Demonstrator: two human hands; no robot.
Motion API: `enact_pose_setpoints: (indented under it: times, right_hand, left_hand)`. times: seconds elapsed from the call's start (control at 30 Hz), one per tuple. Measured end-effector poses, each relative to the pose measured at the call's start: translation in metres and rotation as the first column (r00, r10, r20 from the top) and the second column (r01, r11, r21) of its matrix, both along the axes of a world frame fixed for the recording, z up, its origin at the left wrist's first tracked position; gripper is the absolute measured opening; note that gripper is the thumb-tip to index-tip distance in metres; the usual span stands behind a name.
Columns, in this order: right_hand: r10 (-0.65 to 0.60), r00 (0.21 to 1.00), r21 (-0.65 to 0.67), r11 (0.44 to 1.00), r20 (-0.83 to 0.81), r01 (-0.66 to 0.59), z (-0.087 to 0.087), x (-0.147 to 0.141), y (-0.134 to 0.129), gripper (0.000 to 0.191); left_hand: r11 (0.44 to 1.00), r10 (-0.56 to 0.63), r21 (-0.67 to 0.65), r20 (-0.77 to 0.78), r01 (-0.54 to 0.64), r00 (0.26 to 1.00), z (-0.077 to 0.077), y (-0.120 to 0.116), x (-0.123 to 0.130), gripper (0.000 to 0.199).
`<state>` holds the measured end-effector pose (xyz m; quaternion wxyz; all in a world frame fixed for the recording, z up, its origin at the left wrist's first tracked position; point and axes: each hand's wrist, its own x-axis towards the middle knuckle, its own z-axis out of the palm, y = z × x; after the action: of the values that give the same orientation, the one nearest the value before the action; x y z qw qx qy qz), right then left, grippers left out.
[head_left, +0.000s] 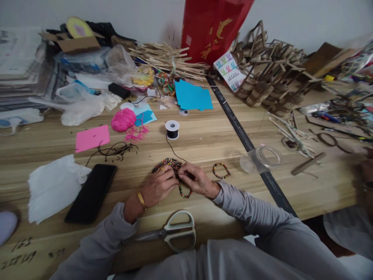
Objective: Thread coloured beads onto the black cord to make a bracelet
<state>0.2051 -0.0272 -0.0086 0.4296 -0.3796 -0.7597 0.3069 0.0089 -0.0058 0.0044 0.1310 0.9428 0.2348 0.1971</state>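
My left hand [160,182], with a gold bracelet at its wrist, is closed at the edge of a pile of multicoloured beads [169,161]. Close against its fingertips, my right hand [199,179] is closed in a pinch. A looped bead string [185,195] hangs down on the table between the hands. Black cord runs from a spool [172,130] toward my right fingers. The exact grip at the fingertips is too small to make out. A finished-looking bead ring [221,171] lies to the right of my right hand.
Scissors [180,231] lie near the front edge, a black phone [91,193] and white tissue [55,186] at the left. Pink yarn [124,119] and blue sheets [194,95] sit farther back. Right of the hands are clear rings [262,158] and a dark strip [241,134].
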Motion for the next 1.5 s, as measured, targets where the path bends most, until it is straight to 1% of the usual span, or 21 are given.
enact_pose_setpoints:
  times: [0.1, 0.2, 0.33, 0.43, 0.57, 0.8, 1.0, 1.27, 1.5]
  right_hand:
    - [0.004, 1.0, -0.005, 1.0, 0.007, -0.004, 0.0013, 0.0006, -0.0004, 0.019]
    - [0.019, 1.0, -0.012, 1.0, -0.006, -0.019, 0.0027, 0.0008, -0.0003, 0.019]
    - [0.038, 0.999, -0.022, 0.999, -0.008, -0.038, 0.0044, 0.0009, -0.0006, 0.02]
    - [0.046, 0.999, -0.022, 0.999, 0.0, -0.046, 0.0047, 0.0012, -0.0011, 0.019]
    - [0.069, 0.998, -0.007, 0.998, 0.01, -0.069, 0.0034, 0.0013, -0.0013, 0.019]
    - [0.083, 0.996, 0.01, 0.996, 0.009, -0.083, 0.002, 0.0001, -0.0005, 0.018]
    - [0.083, 0.997, 0.017, 0.996, 0.008, -0.083, 0.0007, 0.0003, 0.0, 0.013]
    - [0.067, 0.998, 0.017, 0.998, 0.008, -0.067, 0.0018, -0.0003, -0.0006, 0.011]
    - [0.081, 0.997, 0.007, 0.997, 0.017, -0.081, 0.0007, -0.0001, -0.0003, 0.009]
  left_hand:
    - [0.999, 0.034, -0.032, 0.075, -0.031, 0.997, 0.0013, 0.0003, -0.0011, 0.017]
    - [0.994, 0.08, -0.094, 0.197, -0.063, 0.977, 0.0014, 0.0021, -0.003, 0.012]
    - [0.982, 0.123, -0.18, 0.34, -0.064, 0.933, 0.0007, 0.0055, -0.0047, 0.008]
    - [0.967, 0.154, -0.25, 0.396, -0.056, 0.905, 0.0011, 0.0071, -0.0055, 0.006]
    - [0.94, 0.205, -0.334, 0.404, -0.065, 0.892, 0.002, 0.0075, -0.0069, 0.004]
    - [0.916, 0.237, -0.397, 0.412, -0.061, 0.88, 0.0003, 0.0082, -0.0085, 0.004]
    - [0.917, 0.233, -0.396, 0.426, -0.051, 0.874, 0.0003, 0.0084, -0.0082, 0.004]
    - [0.916, 0.231, -0.399, 0.423, -0.049, 0.876, -0.0037, 0.0083, -0.0081, 0.005]
    - [0.914, 0.226, -0.404, 0.415, -0.044, 0.882, -0.0026, 0.0079, -0.008, 0.006]
